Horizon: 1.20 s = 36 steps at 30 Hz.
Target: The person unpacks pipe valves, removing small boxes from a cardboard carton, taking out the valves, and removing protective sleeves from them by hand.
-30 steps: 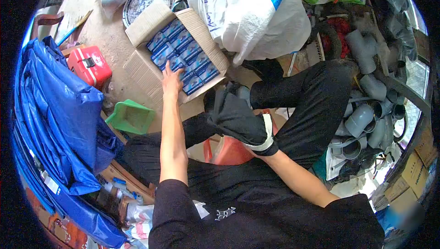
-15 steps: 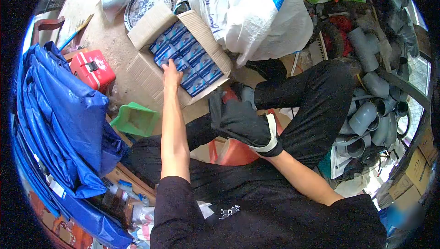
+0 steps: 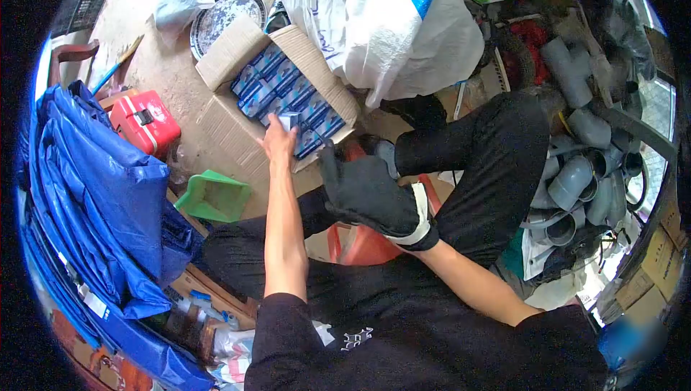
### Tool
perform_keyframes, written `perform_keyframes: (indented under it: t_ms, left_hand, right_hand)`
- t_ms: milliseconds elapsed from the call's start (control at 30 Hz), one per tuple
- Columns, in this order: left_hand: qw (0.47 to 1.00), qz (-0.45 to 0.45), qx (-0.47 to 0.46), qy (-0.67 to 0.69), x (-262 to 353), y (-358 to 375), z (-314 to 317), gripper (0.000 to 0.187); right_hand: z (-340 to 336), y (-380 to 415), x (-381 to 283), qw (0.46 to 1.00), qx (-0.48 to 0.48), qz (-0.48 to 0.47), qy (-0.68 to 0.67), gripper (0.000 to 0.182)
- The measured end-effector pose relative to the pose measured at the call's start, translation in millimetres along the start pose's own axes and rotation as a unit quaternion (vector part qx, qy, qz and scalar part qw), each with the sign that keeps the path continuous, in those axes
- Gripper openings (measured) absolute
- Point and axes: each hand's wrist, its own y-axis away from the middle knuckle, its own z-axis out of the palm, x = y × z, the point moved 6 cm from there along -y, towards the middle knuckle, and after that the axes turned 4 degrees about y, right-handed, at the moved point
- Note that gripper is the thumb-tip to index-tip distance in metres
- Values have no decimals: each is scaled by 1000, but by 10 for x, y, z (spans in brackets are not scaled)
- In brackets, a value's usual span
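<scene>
My bare left hand (image 3: 278,138) pinches a small blue-and-white box (image 3: 290,119) just above the open cardboard carton (image 3: 232,53). Several rows of similar small boxes (image 3: 277,78) fill the carton. In front of my lap is my right hand (image 3: 371,197), in a dark glove with a white cuff band. One gloved finger or the thumb points up toward the carton, apart from the others, and I see nothing in that hand. The remaining gloved fingers are partly hidden behind the hand.
At left stand a folded blue tarp (image 3: 108,182), a red case (image 3: 146,123) and a green dustpan (image 3: 214,195). A big white sack (image 3: 410,38) sits beyond the carton. Grey pipe fittings (image 3: 572,182) pile up at right. Under my legs is a red stool (image 3: 363,243).
My left hand has drawn back slightly, lifting a small box from the rows. My gloved right hand has turned, with a finger or thumb now pointing up. The view has shifted slightly.
</scene>
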Motion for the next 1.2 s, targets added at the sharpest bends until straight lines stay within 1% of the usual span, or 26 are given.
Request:
perform_keyframes:
  t_ms: [33, 67, 100, 167, 200, 233, 300, 367, 433, 467, 500, 533, 567, 600, 700, 733, 767, 800, 833, 900, 967, 1000, 1033, 1100, 1133, 1200]
  left_hand:
    - [996, -56, -5, 73, -16, 72, -70, 59]
    - [975, -50, 16, 214, -149, 111, 6, 66]
    - [921, -50, 7, 387, -342, 151, 218, 58]
    - [846, -160, -87, 501, -144, 509, -12, 44]
    - [795, -157, -77, 581, -17, 710, -156, 38]
    - [736, -149, -69, 656, 100, 925, -308, 31]
    - [678, -106, -94, 721, 395, 1358, -744, 39]
    - [612, -61, -93, 783, 711, 1774, -1156, 46]
    - [615, -13, -83, 784, 909, 2122, -1411, 56]
    - [614, -7, -80, 786, 907, 2257, -1421, 58]
    - [621, 8, -81, 780, 934, 2392, -1455, 56]
    - [665, 31, -79, 742, 919, 2511, -1486, 55]
    - [704, 53, -77, 704, 923, 2604, -1490, 54]
    - [753, 91, -39, 650, 1032, 2733, -1606, 44]
    - [710, 61, -34, 700, 898, 2868, -1690, 37]
    - [728, 59, 10, 683, 1090, 3016, -1932, 26]
    - [778, 70, -1, 624, 1133, 3077, -1932, 24]
    - [825, 79, 0, 560, 1137, 3134, -1994, 23]
    - [867, 89, 22, 489, 1105, 3136, -2172, 22]
    - [882, 83, -31, 462, 1141, 3186, -2179, 21]
    - [857, 145, -82, 487, 1115, 3217, -2089, 25]
    - [837, 151, -96, 518, 1120, 3230, -2087, 31]
    - [812, 160, -123, 548, 1160, 3300, -2003, 37]
    - [788, 160, -137, 579, 1185, 3339, -1941, 50]
    - [779, 150, -142, 592, 1138, 3295, -1801, 58]
    - [772, 131, -134, 607, 1128, 3267, -1699, 61]
  right_hand:
    - [-16, 14, 4, 1000, 14, 8, -3, 38]
    - [-33, 28, 4, 999, 29, 16, -6, 38]
    - [-31, 8, 26, 998, 34, 28, -33, 40]
    - [-65, -138, -66, 990, 69, 24, -123, 37]
    - [-82, -210, -111, 982, 86, 20, -168, 35]
    - [-85, -195, -209, 970, 84, -89, 212, 31]
    - [245, 13, 351, 990, 76, -26, -115, 37]
    - [279, 39, 316, 985, 50, -64, -154, 41]
    - [67, 40, -197, 977, 32, -183, 101, 38]
    - [145, 114, -288, 953, 20, -195, 230, 31]
    - [237, 163, -207, 981, 15, -167, 94, 27]
    - [302, 141, -196, 990, 8, -138, -41, 23]
    - [209, 203, -288, 959, 48, -279, 1, 20]
    - [30, 269, -502, 905, 103, -409, 47, 19]
    - [6, 377, -309, 909, 145, -387, 62, 25]
    - [-41, 413, -282, 918, 145, -364, 65, 29]
    - [-76, 433, -123, 954, 97, -222, -175, 27]
    - [-212, 503, -372, 953, 84, -292, 4, 25]
    - [-353, 610, -622, 910, 93, -367, 167, 24]
    - [-418, 593, -896, 906, 145, -389, 79, 25]
    - [-139, 561, -626, 883, 105, -445, 106, 32]
    - [-50, 586, -552, 864, 135, -429, 226, 33]
    - [-58, 560, -402, 872, 125, -456, 122, 34]
    - [-65, 486, -309, 897, 36, -421, 127, 43]
    - [-103, 455, -410, 910, 19, -398, 114, 31]
    - [-68, 429, -328, 901, 59, -423, 74, 32]
